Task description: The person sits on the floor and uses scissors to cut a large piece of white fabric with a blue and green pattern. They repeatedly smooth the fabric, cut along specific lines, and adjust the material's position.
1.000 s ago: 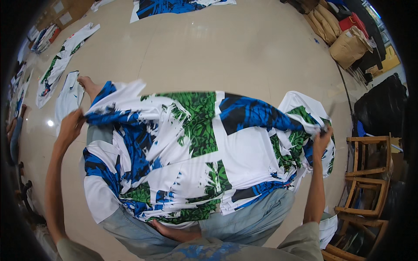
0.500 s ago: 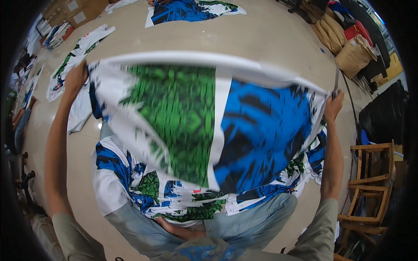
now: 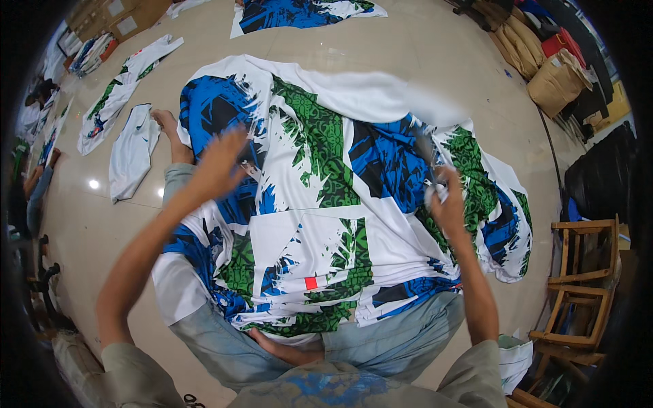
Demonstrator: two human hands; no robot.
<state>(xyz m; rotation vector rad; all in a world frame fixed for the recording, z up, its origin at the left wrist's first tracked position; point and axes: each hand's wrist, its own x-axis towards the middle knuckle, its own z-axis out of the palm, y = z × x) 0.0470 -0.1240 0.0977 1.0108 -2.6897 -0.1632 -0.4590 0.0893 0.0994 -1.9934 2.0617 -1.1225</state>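
A large printed cloth [image 3: 309, 149] in white, green and blue lies spread over my lap and the floor before me, with creases near its right side. My left hand [image 3: 221, 163] is over its blue left part, fingers stretched out and a little blurred; I see nothing held in it. In my right hand [image 3: 447, 200] is a pair of scissors [image 3: 424, 146], dark blades pointing away from me, above the cloth's blue and green right part. Something small and whitish shows by the right fingers, too unclear to name. The cloth's far edge is smeared by motion.
Printed cloth pieces [image 3: 109, 102] and a white piece [image 3: 131, 153] lie on the tiled floor at left. Another blue piece [image 3: 289, 15] is at the far side. Wooden frames [image 3: 581, 251] and a brown paper sack [image 3: 558, 81] stand at right. Cardboard boxes [image 3: 129, 20] are far left.
The cloth, held up stretched between both hands before, has come down and spread out. Both hands have moved inward over it, and the left has let go of its edge.
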